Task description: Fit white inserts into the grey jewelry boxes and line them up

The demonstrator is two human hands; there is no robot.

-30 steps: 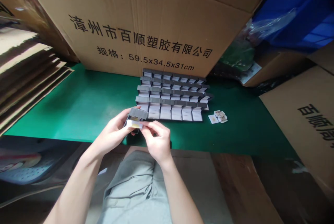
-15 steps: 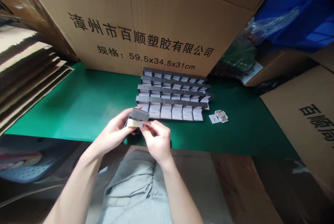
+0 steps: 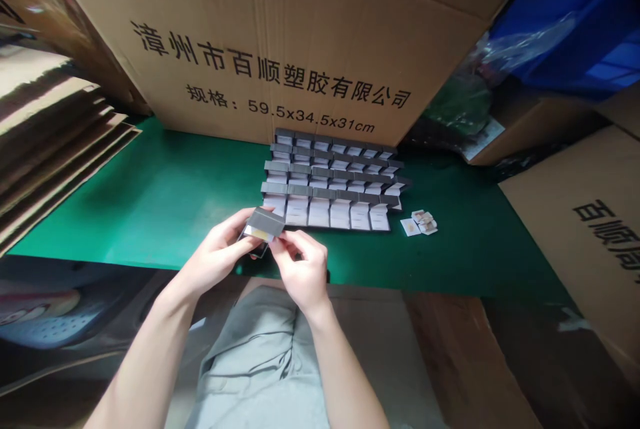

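My left hand (image 3: 223,242) is closed around a small dark grey box (image 3: 266,221) with its lid raised, held just over the front edge of the green table. A white card with a yellowish patch (image 3: 260,234) sits at the box's opening, under the lid. The fingertips of my right hand (image 3: 301,261) pinch the right end of this card. Beyond my hands stand rows of similar grey boxes (image 3: 320,210), lids up and white inside. To the right lies a small pile of white cards (image 3: 424,222), beside a single card (image 3: 410,227).
A large printed cardboard carton (image 3: 280,36) rises behind the green table (image 3: 165,202). Stacked cardboard sheets (image 3: 60,129) are at the left. Another carton (image 3: 585,216) stands at the right, with blue bins (image 3: 565,29) and plastic bags behind it.
The card has gone further in under the lid, and less of its white left part shows. The box lid has tipped slightly. Both hands stay nearly in place.
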